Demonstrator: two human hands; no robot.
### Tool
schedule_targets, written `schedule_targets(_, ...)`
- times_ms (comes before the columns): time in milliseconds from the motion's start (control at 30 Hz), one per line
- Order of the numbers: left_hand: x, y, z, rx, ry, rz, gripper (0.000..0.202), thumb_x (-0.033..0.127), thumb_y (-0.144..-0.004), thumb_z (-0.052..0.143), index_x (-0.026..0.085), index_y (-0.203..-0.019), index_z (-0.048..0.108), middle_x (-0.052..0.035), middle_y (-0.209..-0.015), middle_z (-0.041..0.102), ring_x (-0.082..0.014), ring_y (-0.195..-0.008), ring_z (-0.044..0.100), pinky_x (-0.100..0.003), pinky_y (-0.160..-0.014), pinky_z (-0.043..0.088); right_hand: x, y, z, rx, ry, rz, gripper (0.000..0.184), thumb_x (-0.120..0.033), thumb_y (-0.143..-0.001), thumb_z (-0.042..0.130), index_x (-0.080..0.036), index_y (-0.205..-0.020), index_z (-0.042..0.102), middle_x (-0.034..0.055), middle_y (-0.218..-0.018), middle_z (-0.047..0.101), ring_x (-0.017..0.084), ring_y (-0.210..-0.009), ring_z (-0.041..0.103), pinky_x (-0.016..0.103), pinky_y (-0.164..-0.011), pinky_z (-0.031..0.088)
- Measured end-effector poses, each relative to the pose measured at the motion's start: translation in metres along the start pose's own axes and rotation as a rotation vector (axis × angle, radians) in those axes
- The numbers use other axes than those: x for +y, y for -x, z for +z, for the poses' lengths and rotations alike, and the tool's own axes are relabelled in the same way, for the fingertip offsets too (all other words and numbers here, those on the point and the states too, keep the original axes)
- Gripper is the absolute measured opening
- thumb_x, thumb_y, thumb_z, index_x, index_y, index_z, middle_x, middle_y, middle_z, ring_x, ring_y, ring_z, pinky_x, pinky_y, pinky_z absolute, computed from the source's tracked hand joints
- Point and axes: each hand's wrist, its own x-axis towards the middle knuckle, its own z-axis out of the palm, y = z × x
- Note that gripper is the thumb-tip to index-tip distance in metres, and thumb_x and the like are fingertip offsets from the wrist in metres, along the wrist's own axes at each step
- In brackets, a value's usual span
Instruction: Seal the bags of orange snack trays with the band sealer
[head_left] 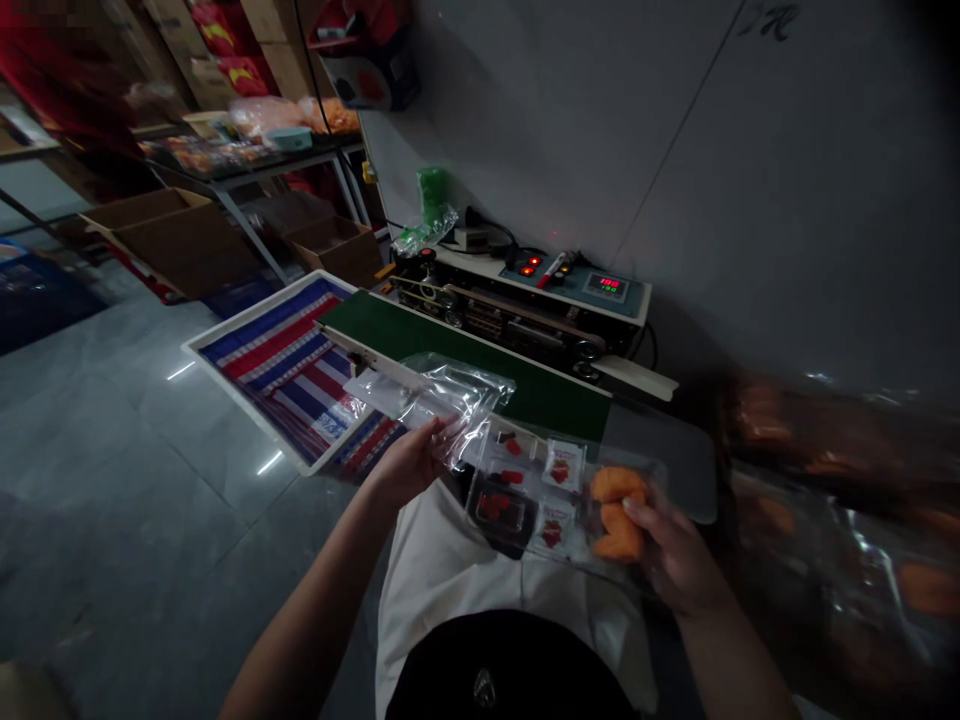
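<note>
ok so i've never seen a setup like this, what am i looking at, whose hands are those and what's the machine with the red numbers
This picture comes from a camera worn on a person's head, looking down at their own hands, so the scene appears tilted. The left hand grips the loose end of a clear plastic bag. The right hand holds its filled end, where orange food pieces sit near red-printed packets. Ahead stands a band sealer, a machine with red digital readouts and a green conveyor belt. Striped red, white and blue sheeting lies to the belt's left.
</note>
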Motion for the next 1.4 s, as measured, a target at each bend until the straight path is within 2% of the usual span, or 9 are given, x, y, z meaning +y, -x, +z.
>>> schedule_targets(167,0.000,0.002,0.001,-0.024,-0.003,-0.022,0.032,0.023,-0.103,0.043,0.011,-0.092,0.071,-0.0075,-0.082,0.075,-0.0143,-0.069,0.072,-0.024,-0.068,0.060,0.006,-0.003,0.007,-0.003,0.016,0.023,0.047,-0.041,-0.063,0.090,-0.023,-0.102,0.072,0.0042,-0.089,0.073,0.021,-0.070,0.070,0.025,-0.052,0.056)
schedule_targets(300,0.000,0.002,0.000,-0.041,-0.023,0.007,0.032,0.020,-0.103,0.042,0.010,-0.103,0.072,-0.0095,-0.090,0.077,-0.0140,-0.073,0.072,-0.023,-0.069,0.060,0.006,0.000,0.014,-0.005,0.003,0.019,0.043,-0.039,-0.064,0.090,-0.022,-0.100,0.073,0.0034,-0.086,0.073,0.019,-0.068,0.069,0.025,-0.054,0.057)
schedule_targets(533,0.009,-0.003,-0.007,0.024,-0.026,0.029,0.031,0.021,-0.103,0.042,0.010,-0.108,0.070,-0.0071,-0.082,0.075,-0.0124,-0.066,0.071,-0.022,-0.065,0.060,-0.001,0.002,-0.004,0.089,-0.102,0.023,0.040,-0.034,-0.058,0.092,-0.024,-0.093,0.074,0.0009,-0.079,0.074,0.017,-0.064,0.069,0.024,-0.055,0.058)
schedule_targets(633,0.008,-0.004,-0.011,0.002,0.000,0.006,0.028,0.022,-0.102,0.044,0.011,-0.104,0.070,-0.0088,-0.088,0.076,-0.0167,-0.075,0.074,-0.027,-0.070,0.062,0.002,0.002,-0.005,0.128,-0.128,0.043,0.039,-0.034,-0.059,0.090,-0.022,-0.092,0.074,0.0019,-0.077,0.074,0.017,-0.062,0.068,0.023,-0.052,0.056)
schedule_targets(800,0.006,-0.002,-0.013,-0.076,0.062,-0.075,0.020,0.028,-0.099,0.055,0.013,-0.093,0.068,-0.0095,-0.090,0.076,-0.0181,-0.073,0.075,-0.028,-0.071,0.061,0.008,-0.003,0.014,0.037,-0.094,0.049,0.036,-0.035,-0.062,0.089,-0.022,-0.091,0.072,0.0023,-0.078,0.074,0.019,-0.062,0.068,0.025,-0.052,0.056)
schedule_targets(1033,0.019,0.016,-0.009,-0.170,0.012,-0.122,0.041,0.043,-0.102,0.044,0.012,-0.106,0.071,-0.0144,-0.094,0.076,-0.0239,-0.082,0.076,-0.033,-0.070,0.062,0.007,-0.005,0.022,0.051,-0.119,0.122,0.043,-0.033,-0.053,0.094,-0.018,-0.088,0.073,0.0031,-0.073,0.073,0.019,-0.062,0.069,0.025,-0.052,0.057)
schedule_targets(1200,-0.001,0.018,-0.001,-0.184,-0.088,0.044,0.024,0.027,-0.082,0.078,0.013,-0.100,0.071,-0.0107,-0.089,0.076,-0.0219,-0.077,0.075,-0.030,-0.070,0.060,0.007,-0.007,0.022,0.066,-0.101,0.037,0.042,-0.033,-0.057,0.093,-0.021,-0.092,0.073,0.0017,-0.081,0.074,0.018,-0.067,0.069,0.024,-0.057,0.058)
schedule_targets(1300,-0.015,0.015,0.006,-0.179,-0.104,0.109,0.032,0.018,-0.067,0.089,0.015,-0.093,0.070,-0.0071,-0.082,0.075,-0.0183,-0.069,0.073,-0.024,-0.065,0.058,0.009,-0.007,0.024,0.053,-0.082,-0.030,0.039,-0.034,-0.062,0.091,-0.023,-0.095,0.072,0.0008,-0.085,0.074,0.016,-0.070,0.069,0.024,-0.060,0.059)
schedule_targets(1400,-0.017,0.014,0.007,-0.175,-0.082,0.109,0.046,0.015,-0.059,0.092,0.015,-0.099,0.071,-0.0066,-0.088,0.076,-0.0172,-0.071,0.072,-0.024,-0.067,0.058,0.009,-0.006,0.024,0.073,-0.070,-0.101,0.037,-0.036,-0.067,0.088,-0.025,-0.099,0.072,0.0018,-0.091,0.074,0.018,-0.077,0.070,0.026,-0.064,0.059)
